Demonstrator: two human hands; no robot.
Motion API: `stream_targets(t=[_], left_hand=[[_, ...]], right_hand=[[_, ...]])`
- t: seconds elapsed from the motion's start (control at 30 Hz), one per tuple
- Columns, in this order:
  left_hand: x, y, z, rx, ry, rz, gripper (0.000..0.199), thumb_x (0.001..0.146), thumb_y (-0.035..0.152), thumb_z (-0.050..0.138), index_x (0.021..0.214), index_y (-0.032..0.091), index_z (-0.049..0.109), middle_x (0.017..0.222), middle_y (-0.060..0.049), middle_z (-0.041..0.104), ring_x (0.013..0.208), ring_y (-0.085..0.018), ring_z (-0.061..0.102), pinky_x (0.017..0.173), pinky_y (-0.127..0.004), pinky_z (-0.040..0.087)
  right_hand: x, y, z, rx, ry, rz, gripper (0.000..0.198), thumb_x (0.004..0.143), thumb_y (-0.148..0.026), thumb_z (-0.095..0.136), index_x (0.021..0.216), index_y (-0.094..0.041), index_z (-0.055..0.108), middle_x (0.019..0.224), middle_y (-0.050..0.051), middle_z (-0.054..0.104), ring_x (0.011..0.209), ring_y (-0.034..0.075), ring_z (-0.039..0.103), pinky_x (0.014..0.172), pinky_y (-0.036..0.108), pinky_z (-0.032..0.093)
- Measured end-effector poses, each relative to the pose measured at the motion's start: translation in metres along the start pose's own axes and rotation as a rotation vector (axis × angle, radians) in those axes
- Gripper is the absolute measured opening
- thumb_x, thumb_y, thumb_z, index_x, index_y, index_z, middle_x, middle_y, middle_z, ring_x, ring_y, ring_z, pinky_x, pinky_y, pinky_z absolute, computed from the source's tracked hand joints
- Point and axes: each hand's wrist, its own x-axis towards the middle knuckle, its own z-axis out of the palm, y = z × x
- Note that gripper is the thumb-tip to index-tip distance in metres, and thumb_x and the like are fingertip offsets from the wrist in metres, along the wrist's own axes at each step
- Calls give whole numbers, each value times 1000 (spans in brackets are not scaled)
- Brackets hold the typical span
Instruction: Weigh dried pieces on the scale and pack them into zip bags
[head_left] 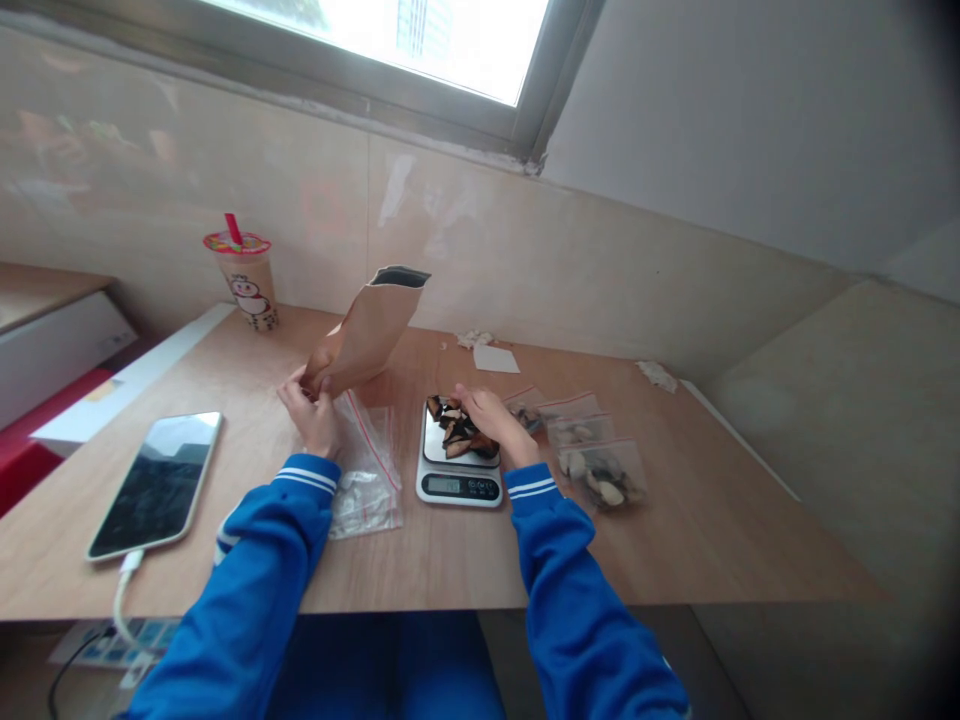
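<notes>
My left hand (313, 418) is closed on the lower end of a brown kraft paper bag (375, 330); the bag's dark mouth tilts up and to the right. My right hand (495, 418) lies at the right side of a pile of dried dark-edged slices (461, 432), touching it with outstretched fingers. These slices, possibly dried mushroom, rest on a small white digital scale (459, 487) whose reading is too blurred to make out. Beneath my left wrist are clear zip bags (367, 500) with red seal lines.
Several filled zip bags (604, 478) lie right of the scale. A white paper piece (496, 359) and crumpled tissue (657, 376) sit near the wall. At left are a phone (161, 485) on a charging cable and a drink cup (251, 285) with a red straw.
</notes>
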Motion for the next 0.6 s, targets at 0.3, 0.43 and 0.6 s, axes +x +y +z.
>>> stream_targets(t=[0.3, 0.43, 0.6], left_hand=[[1, -3, -1, -16, -34, 30, 34, 79, 23, 65, 111, 18, 56, 109, -7, 48, 99, -18, 51, 82, -29, 42], [-1, 1, -2, -30, -44, 95, 35, 81, 29, 65, 112, 16, 57, 113, -9, 51, 101, -20, 53, 80, -30, 44], [-5, 11, -5, -28, -56, 188, 33, 84, 31, 61, 113, 14, 58, 112, -10, 54, 96, -20, 54, 76, -31, 45]], right_hand=[[-27, -22, -30, 184, 357, -209, 40, 99, -42, 36, 109, -18, 65, 115, 12, 66, 112, 21, 59, 99, 35, 42], [-43, -66, -61, 461, 444, -387, 32, 99, -38, 37, 109, -21, 63, 112, 6, 66, 106, 16, 60, 94, 31, 48], [-43, -102, -75, 307, 380, -563, 25, 97, -29, 43, 111, -23, 63, 110, 5, 63, 110, 17, 56, 99, 33, 43]])
